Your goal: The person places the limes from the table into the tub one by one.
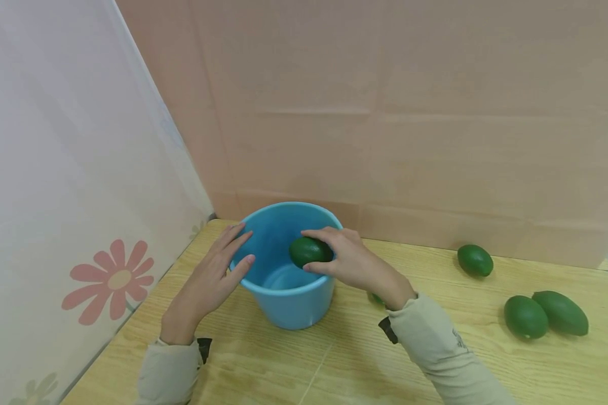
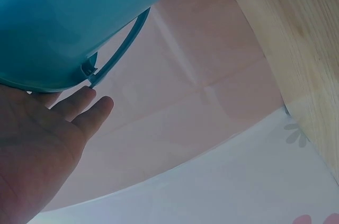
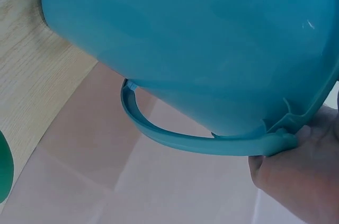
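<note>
At the frame's centre, a bucket (image 1: 294, 310) stands on the bench (image 1: 263, 371) between the 2 hands (image 1: 205, 284) (image 1: 352, 259), 1 fruit (image 1: 308, 252) at its mouth's right. At right lie a lone fruit (image 1: 474, 260), farther back, and 2 side-by-side fruits (image 1: 526, 317) (image 1: 562, 313) nearer.

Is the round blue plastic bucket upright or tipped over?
Upright: the blue bucket stands on its base on the yellow woodgrain table, its round mouth facing up.
</note>
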{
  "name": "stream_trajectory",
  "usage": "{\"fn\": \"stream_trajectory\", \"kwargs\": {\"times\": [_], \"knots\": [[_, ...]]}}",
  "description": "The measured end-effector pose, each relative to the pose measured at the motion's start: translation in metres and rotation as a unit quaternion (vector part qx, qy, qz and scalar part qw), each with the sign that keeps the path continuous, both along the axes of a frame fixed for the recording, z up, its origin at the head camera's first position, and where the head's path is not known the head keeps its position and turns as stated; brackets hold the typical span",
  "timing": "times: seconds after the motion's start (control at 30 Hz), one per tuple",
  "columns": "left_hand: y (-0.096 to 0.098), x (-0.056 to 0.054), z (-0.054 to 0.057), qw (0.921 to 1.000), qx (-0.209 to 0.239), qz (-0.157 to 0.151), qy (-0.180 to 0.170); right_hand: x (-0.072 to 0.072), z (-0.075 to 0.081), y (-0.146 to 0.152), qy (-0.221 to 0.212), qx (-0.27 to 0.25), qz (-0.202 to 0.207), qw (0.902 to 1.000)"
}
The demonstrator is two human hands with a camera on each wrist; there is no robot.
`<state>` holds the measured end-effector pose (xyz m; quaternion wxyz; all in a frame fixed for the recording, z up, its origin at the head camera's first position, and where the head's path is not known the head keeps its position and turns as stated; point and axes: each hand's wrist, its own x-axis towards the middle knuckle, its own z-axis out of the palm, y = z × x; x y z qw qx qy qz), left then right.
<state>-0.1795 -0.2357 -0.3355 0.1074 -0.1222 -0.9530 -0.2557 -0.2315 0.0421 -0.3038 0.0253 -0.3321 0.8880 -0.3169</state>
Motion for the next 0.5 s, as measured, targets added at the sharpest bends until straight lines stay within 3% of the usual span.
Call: {"fn": "stream_trajectory", "kwargs": {"times": [0.3, 0.5], "knots": [[-0.001, -0.002, -0.001, 1.0, 0.003, -0.004, 0.002, -0.001, -0.007, 0.002, 0.004, -0.045, 0.001, 0.999], [-0.001, -0.001, -0.001, 1.0, 0.006, -0.007, 0.001, 0.0, -0.016, 0.005, 0.04, -0.107, 0.016, 0.9933]]}}
